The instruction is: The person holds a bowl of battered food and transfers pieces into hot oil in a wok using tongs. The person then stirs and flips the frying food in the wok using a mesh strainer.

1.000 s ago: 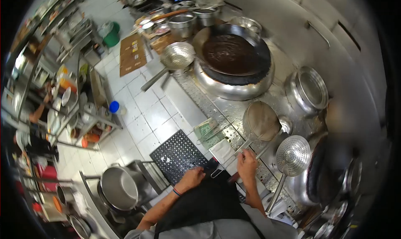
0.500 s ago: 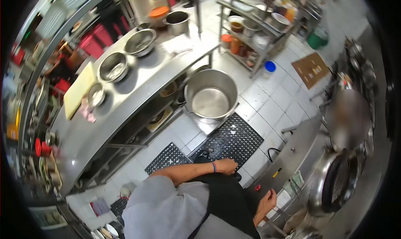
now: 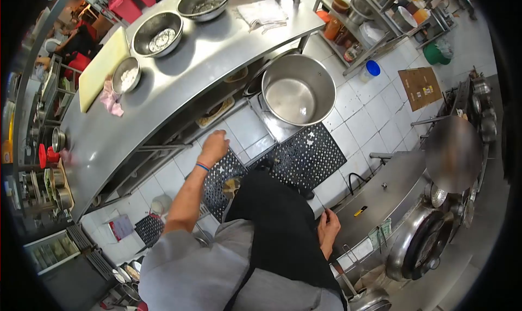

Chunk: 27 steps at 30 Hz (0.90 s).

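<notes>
My left hand (image 3: 216, 146), a striped band at its wrist, is loosely closed over the floor between the long steel table (image 3: 179, 88) and my apron (image 3: 272, 218). Nothing shows in it. My right hand (image 3: 328, 228) is beside the apron's right edge, near the steel cooking counter (image 3: 375, 186). Its fingers are curled, with a thin dark bit at their tips that is too small to identify. Farther along that counter are a yellow-handled tool (image 3: 360, 211) and a green-and-white cloth (image 3: 380, 232).
A large steel pot (image 3: 299, 91) stands ahead, above black perforated mats (image 3: 307, 153). The table holds metal bowls (image 3: 157, 34), a cutting board (image 3: 103, 69) and a folded cloth (image 3: 262, 14). A wok (image 3: 432, 243) is at right. A person (image 3: 76, 42) is at far left.
The view has swung from the stove toward the long table. My left hand has moved left and forward, away from my apron. My right hand has come away from the strainer handles.
</notes>
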Tool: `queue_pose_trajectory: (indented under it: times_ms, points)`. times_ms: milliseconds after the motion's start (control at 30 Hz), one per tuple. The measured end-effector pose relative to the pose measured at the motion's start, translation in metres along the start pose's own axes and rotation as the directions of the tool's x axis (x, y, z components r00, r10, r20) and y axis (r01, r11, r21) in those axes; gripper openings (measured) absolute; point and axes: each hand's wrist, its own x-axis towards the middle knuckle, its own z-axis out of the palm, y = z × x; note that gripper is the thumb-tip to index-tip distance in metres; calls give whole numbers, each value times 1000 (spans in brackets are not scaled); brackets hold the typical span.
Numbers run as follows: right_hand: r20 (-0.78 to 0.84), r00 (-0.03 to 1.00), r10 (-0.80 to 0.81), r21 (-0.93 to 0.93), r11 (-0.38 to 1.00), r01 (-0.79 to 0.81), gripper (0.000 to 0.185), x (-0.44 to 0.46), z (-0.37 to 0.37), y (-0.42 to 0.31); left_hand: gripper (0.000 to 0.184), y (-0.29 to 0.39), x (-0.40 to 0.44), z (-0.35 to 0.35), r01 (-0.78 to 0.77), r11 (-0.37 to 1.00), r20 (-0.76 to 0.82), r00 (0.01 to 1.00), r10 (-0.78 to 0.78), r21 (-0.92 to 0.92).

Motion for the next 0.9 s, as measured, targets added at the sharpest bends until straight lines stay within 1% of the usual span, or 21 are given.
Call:
queue_pose_trajectory:
  times_ms: [67, 167, 267, 300, 333, 367, 400, 433, 467, 500, 600, 667, 700, 733, 767, 800, 833, 867, 900]
  points:
    - [49, 999, 11, 1, 1000, -11, 23, 5, -5, -2, 29, -17, -7, -4, 116, 993, 12, 993, -116, 12]
    - [101, 994, 38, 1, 999, -38, 23, 10, -14, 9, 29, -25, -25, 19, 153, 988, 71, 986, -153, -5]
    - [206, 978, 28, -33, 999, -22, 22, 22, -18, 28, 29, -18, -62, 64, 156, 984, 165, 976, -140, -88]
    - [249, 969, -16, -39, 999, 26, 22, 29, -17, 41, 29, -9, -81, 75, 142, 981, 166, 979, -119, -134]
    - [287, 956, -61, -37, 997, 75, 22, 39, -11, 59, 27, 0, -103, 83, 204, 966, 212, 963, -168, -160]
    - [321, 942, -99, -29, 993, 115, 22, 47, -7, 72, 25, 22, -123, 76, 259, 949, 261, 943, -208, -179]
    - [353, 927, -124, -13, 990, 138, 22, 59, -6, 84, 27, 25, -147, 85, 285, 943, 281, 932, -230, -172]
    - [362, 921, -145, -26, 986, 165, 23, 74, -9, 86, 29, 26, -170, 97, 306, 938, 302, 921, -247, -166]
    - [368, 916, -161, -42, 981, 190, 24, 87, -13, 87, 31, 27, -192, 105, 374, 913, 349, 887, -301, -164]
    - [339, 926, -168, -56, 979, 198, 24, 98, -15, 93, 33, 27, -210, 111, 437, 884, 395, 850, -348, -163]
    - [243, 953, -183, -107, 971, 214, 26, 123, -24, 119, 33, 30, -237, 113, 476, 866, 393, 834, -388, -155]
    - [188, 963, -194, -130, 967, 220, 29, 133, -24, 129, 33, 34, -233, 113, 416, 891, 393, 861, -322, -182]
    - [179, 973, -149, -122, 978, 172, 28, 132, -30, 118, 33, 36, -229, 111, 386, 902, 385, 876, -292, -195]
    - [160, 970, -183, -171, 963, 210, 27, 130, -30, 142, 33, 34, -220, 106, 357, 912, 361, 893, -269, -203]
    - [138, 960, -242, -188, 946, 265, 25, 130, -18, 169, 32, 22, -219, 129, 272, 937, 273, 939, -208, -220]
    - [189, 968, -164, -106, 977, 186, 22, 125, -15, 170, 32, 47, -207, 94, 331, 929, 379, 891, -249, -167]
    - [156, 957, -244, -122, 957, 264, 27, 119, -7, 179, 31, 33, -207, 102, 234, 959, 295, 939, -179, -163]
    - [201, 967, -157, -119, 976, 184, 27, 114, -5, 154, 31, 21, -207, 110, 137, 980, 207, 973, -106, -142]
    - [141, 956, -259, -48, 962, 268, 26, 115, 24, 189, 32, 5, -210, 121, 185, 944, 150, 977, -148, -272]
